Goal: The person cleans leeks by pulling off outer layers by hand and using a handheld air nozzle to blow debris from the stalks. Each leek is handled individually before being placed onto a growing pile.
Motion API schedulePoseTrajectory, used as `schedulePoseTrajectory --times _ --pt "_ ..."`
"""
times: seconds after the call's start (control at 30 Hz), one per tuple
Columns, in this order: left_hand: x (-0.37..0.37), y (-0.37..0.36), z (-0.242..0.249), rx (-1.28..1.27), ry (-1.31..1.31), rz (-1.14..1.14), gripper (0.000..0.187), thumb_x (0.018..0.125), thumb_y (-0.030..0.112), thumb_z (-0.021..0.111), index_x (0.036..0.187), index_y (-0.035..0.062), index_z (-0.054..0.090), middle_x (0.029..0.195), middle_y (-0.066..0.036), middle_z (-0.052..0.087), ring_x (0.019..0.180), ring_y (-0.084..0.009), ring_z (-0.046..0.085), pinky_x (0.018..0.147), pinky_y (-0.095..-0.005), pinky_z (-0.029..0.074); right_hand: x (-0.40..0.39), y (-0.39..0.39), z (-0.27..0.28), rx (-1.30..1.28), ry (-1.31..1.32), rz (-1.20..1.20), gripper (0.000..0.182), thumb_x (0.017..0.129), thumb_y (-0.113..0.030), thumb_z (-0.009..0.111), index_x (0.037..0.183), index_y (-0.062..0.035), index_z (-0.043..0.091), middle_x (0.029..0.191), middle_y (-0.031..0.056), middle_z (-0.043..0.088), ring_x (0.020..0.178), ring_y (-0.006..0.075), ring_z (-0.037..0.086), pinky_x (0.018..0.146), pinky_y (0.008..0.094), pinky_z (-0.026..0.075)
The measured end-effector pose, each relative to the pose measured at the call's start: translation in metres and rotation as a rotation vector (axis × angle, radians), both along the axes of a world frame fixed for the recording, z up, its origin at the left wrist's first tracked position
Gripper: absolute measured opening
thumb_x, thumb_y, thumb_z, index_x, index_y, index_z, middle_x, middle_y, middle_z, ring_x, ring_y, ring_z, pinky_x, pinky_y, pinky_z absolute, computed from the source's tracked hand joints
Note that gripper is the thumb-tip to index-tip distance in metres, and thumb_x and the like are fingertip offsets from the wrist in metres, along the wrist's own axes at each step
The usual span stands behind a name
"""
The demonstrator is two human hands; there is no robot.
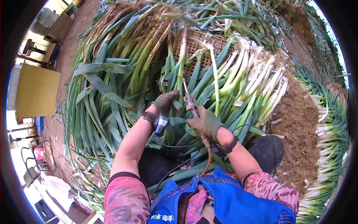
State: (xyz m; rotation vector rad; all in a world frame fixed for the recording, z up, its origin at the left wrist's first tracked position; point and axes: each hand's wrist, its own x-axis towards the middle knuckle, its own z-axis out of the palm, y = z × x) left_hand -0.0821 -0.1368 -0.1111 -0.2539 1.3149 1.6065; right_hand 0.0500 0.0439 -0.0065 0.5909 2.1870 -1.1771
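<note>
My right hand, in a green work glove, is wrapped round an air blow gun. Its thin metal nozzle points up and away from me, and a brown hose runs from it toward my lap. Closed in a matching glove, my left hand is just left of the nozzle, at the leaves of a long green onion. That onion stands with its root end away from me; my fingers partly hide the grip. Unpeeled green onions with brown roots lie to the left, and white, cleaned-looking ones to the right.
A tan plastic crate lies beyond my hands, partly under the onions. Brown root debris is heaped at right, beside a long row of green onions. A yellow board stands at left. Dark cables cross near my wrists.
</note>
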Motion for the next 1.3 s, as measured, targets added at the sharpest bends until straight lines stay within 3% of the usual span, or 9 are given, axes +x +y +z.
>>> schedulePoseTrajectory --times 0.13,0.23,0.43,0.63,0.8,0.9,1.0,1.2,1.3 --pt "-0.001 0.000 -0.014 0.067 0.051 0.114 0.040 0.094 0.040 0.070 0.116 0.0065 0.068 0.099 -0.007 0.071 0.082 -0.0193 0.067 0.073 -0.0356 0.056 -0.033 -0.001 -0.021 0.039 0.054 -0.032 0.071 0.075 -0.044 0.071 0.119 0.0093 0.056 0.110 0.0322 0.067 0.107 0.0425 0.066 0.092 0.0436 0.052" --pt "-0.008 -0.003 -0.021 -0.054 -0.053 0.068 0.065 0.098 0.059 0.055 0.131 0.0040 0.063 0.115 -0.010 0.069 0.100 -0.0186 0.064 0.090 -0.0334 0.051 -0.061 -0.003 -0.026 0.100 0.030 -0.045 0.073 0.075 -0.043 0.070 0.124 0.0092 0.052 0.112 0.0324 0.066 0.108 0.0426 0.066 0.092 0.0440 0.052" --pt "-0.016 -0.004 -0.021 -0.238 0.067 0.037 0.088 0.094 0.077 0.041 0.131 -0.0003 0.061 0.117 -0.015 0.069 0.100 -0.0275 0.067 0.088 -0.0424 0.054 -0.017 -0.008 -0.005 0.087 0.042 0.056 0.067 0.076 -0.042 0.069 0.120 0.0064 0.054 0.107 0.0319 0.067 0.105 0.0446 0.066 0.093 0.0456 0.051" --pt "-0.017 -0.002 -0.036 -0.308 0.034 0.118 0.082 0.097 0.072 0.040 0.127 0.0002 0.064 0.113 -0.015 0.070 0.098 -0.0251 0.068 0.087 -0.0382 0.055 -0.042 -0.011 -0.011 0.112 0.093 -0.010 0.066 0.076 -0.042 0.070 0.119 0.0079 0.057 0.107 0.0301 0.068 0.106 0.0450 0.066 0.093 0.0448 0.051" --pt "-0.007 0.002 -0.002 -0.300 0.051 0.084 0.079 0.097 0.071 0.041 0.123 0.0007 0.066 0.111 -0.015 0.071 0.095 -0.0252 0.069 0.085 -0.0398 0.056 -0.137 0.015 -0.028 0.057 0.179 -0.004 0.059 0.074 -0.039 0.070 0.106 0.0097 0.063 0.089 0.0258 0.071 0.090 0.0373 0.071 0.084 0.0398 0.055" --pt "-0.011 0.000 -0.017 -0.248 0.031 0.078 0.078 0.097 0.071 0.042 0.120 0.0014 0.067 0.107 -0.014 0.071 0.094 -0.0250 0.069 0.084 -0.0407 0.056 -0.177 0.028 -0.018 -0.123 0.008 -0.224 0.037 0.082 -0.023 0.065 0.093 0.0112 0.058 0.069 0.0224 0.066 0.055 0.0346 0.068 0.050 0.0464 0.056" --pt "0.000 0.007 0.002 -0.235 -0.030 0.136 0.076 0.097 0.071 0.043 0.118 0.0018 0.067 0.104 -0.013 0.071 0.092 -0.0246 0.069 0.084 -0.0398 0.056 -0.183 0.034 -0.008 -0.056 -0.094 -0.092 0.054 0.077 -0.036 0.066 0.103 0.0115 0.069 0.092 0.0270 0.073 0.088 0.0329 0.074 0.081 0.0394 0.058" --pt "-0.001 0.004 -0.015 -0.210 0.056 -0.037 0.066 0.101 0.062 0.045 0.118 0.0028 0.067 0.105 -0.010 0.070 0.089 -0.0188 0.066 0.083 -0.0343 0.053 -0.197 0.056 -0.039 0.211 0.063 0.039 0.056 0.073 -0.042 0.067 0.102 0.0053 0.074 0.099 0.0263 0.073 0.099 0.0351 0.072 0.088 0.0410 0.055" --pt "-0.001 -0.002 -0.052 -0.236 0.204 -0.084 0.070 0.097 0.064 0.051 0.116 -0.0006 0.068 0.100 -0.012 0.071 0.087 -0.0221 0.067 0.077 -0.0355 0.053 -0.212 0.062 -0.056 0.324 0.260 0.059 0.050 0.075 -0.039 0.068 0.083 0.0099 0.069 0.067 0.0210 0.068 0.063 0.0302 0.071 0.060 0.0393 0.055"
